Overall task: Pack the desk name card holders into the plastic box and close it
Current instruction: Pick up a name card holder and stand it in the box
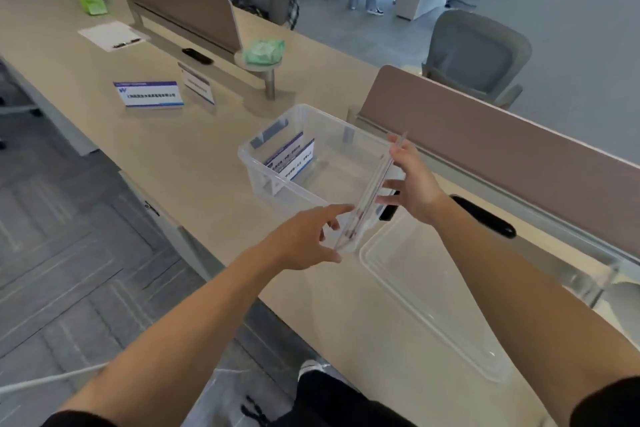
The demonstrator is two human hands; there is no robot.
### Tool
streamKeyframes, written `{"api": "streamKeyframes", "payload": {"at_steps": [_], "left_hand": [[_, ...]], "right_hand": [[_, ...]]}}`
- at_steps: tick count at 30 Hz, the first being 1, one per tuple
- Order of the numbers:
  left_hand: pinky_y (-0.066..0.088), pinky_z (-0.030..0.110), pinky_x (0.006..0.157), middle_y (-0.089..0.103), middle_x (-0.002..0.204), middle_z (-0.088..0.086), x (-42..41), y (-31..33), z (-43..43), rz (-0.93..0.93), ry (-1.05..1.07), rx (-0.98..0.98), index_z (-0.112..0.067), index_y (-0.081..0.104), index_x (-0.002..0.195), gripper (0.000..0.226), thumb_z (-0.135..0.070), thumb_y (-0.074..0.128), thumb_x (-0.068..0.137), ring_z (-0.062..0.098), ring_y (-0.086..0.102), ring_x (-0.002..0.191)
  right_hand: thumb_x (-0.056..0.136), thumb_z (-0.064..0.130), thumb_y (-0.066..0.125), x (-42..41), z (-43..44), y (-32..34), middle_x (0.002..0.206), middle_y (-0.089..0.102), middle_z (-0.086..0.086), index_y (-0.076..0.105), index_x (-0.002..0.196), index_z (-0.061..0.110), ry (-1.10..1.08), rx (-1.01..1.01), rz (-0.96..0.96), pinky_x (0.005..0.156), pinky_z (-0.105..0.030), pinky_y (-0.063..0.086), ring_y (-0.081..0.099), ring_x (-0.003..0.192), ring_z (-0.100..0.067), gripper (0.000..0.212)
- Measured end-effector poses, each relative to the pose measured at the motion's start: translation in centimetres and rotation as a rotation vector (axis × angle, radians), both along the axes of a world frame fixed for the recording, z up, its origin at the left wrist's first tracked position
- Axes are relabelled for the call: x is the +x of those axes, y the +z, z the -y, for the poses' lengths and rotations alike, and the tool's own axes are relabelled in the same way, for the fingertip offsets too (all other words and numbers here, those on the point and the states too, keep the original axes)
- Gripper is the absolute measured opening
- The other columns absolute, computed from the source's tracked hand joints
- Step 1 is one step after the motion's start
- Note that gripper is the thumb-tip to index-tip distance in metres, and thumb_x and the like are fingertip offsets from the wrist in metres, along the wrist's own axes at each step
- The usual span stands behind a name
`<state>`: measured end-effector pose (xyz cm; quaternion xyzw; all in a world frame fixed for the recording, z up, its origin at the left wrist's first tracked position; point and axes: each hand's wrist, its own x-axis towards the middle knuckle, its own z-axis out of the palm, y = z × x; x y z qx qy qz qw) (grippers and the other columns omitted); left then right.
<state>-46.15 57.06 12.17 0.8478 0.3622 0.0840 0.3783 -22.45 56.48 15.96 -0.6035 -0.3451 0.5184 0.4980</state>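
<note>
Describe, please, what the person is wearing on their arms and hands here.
Black sleeves show at the bottom edge: left sleeve, right sleeve. The forearms are bare. The left hand and right hand show no glove, ring or watch.

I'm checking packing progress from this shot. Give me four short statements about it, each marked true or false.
1. The lid is on the box. False: it lies on the desk beside the open box.
2. The left hand and right hand hold a holder between them. True.
3. The box is empty. False: packed holders stand inside.
4. On the desk two holders stand unpacked. True.
</note>
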Motion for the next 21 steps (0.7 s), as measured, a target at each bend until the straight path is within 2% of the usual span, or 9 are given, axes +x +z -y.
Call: {"api": "streamKeyframes", "payload": {"at_steps": [4, 7, 9, 13, 16, 18, 21], "left_hand": [[0.047, 0.025, 0.083, 0.056, 0.119, -0.014, 0.6, 0.1, -6.7, -0.023, -0.055, 0.04, -0.044, 0.025, 0.148, 0.095, -0.037, 0.083, 0.074, 0.008, 0.056, 0.098], [0.046, 0.024, 0.085, 0.054, 0.117, -0.016, 1.3, 0.2, -12.1, -0.08, -0.082, 0.058, -0.043, 0.027, 0.148, 0.092, -0.039, 0.082, 0.074, 0.008, 0.054, 0.1], [0.046, 0.027, 0.09, 0.053, 0.117, -0.016, 1.3, -0.4, -15.1, -0.126, -0.103, 0.037, -0.044, 0.029, 0.147, 0.088, -0.042, 0.08, 0.076, 0.009, 0.053, 0.102], [0.041, 0.034, 0.102, 0.051, 0.129, -0.012, 0.8, -1.4, -21.1, -0.253, -0.178, 0.058, -0.046, 0.029, 0.146, 0.083, -0.054, 0.074, 0.077, 0.011, 0.046, 0.118], [0.034, 0.041, 0.111, 0.042, 0.143, -0.006, -0.3, -2.0, -25.4, -0.301, -0.132, 0.123, -0.04, 0.033, 0.146, 0.083, -0.058, 0.073, 0.075, 0.016, 0.034, 0.134], [0.033, 0.043, 0.111, 0.042, 0.142, -0.003, -1.2, -2.6, -28.1, -0.291, -0.131, 0.176, -0.035, 0.04, 0.143, 0.076, -0.057, 0.071, 0.077, 0.02, 0.033, 0.134], [0.032, 0.042, 0.11, 0.045, 0.139, 0.002, -2.5, -3.9, -31.5, -0.232, -0.187, 0.302, -0.028, 0.05, 0.138, 0.062, -0.051, 0.069, 0.082, 0.025, 0.035, 0.129]], "right_hand": [[0.096, 0.052, 0.048, 0.1, -5.0, -1.3, 0.129, 0.053, 0.001, 0.053, 0.12, 0.042, -0.123, 0.031, -0.098, 0.091, -0.058, 0.052, 0.055, 0.12, -0.045, 0.026], [0.096, 0.052, 0.048, 1.1, -8.9, -3.2, 0.131, 0.052, -0.001, 0.052, 0.126, 0.038, -0.205, 0.042, -0.169, 0.096, -0.063, 0.046, 0.053, 0.123, -0.045, 0.034], [0.093, 0.052, 0.052, 1.4, -11.2, -4.1, 0.134, 0.051, -0.002, 0.052, 0.128, 0.038, -0.241, 0.04, -0.205, 0.095, -0.062, 0.048, 0.055, 0.12, -0.043, 0.038], [0.083, 0.051, 0.058, 1.4, -14.6, -6.4, 0.135, 0.053, -0.005, 0.058, 0.114, 0.045, -0.304, 0.031, -0.259, 0.091, -0.06, 0.05, 0.058, 0.106, -0.037, 0.032], [0.083, 0.05, 0.06, 1.0, -16.3, -8.3, 0.14, 0.05, -0.009, 0.059, 0.119, 0.041, -0.336, -0.004, -0.252, 0.089, -0.061, 0.051, 0.059, 0.104, -0.038, 0.037], [0.079, 0.051, 0.064, 0.6, -17.4, -9.1, 0.14, 0.05, -0.008, 0.058, 0.122, 0.04, -0.354, -0.039, -0.21, 0.087, -0.06, 0.053, 0.059, 0.102, -0.037, 0.045], [0.069, 0.054, 0.071, -0.1, -18.9, -9.7, 0.135, 0.054, -0.006, 0.058, 0.128, 0.037, -0.408, -0.087, -0.149, 0.074, -0.047, 0.058, 0.059, 0.097, -0.034, 0.063]]}}
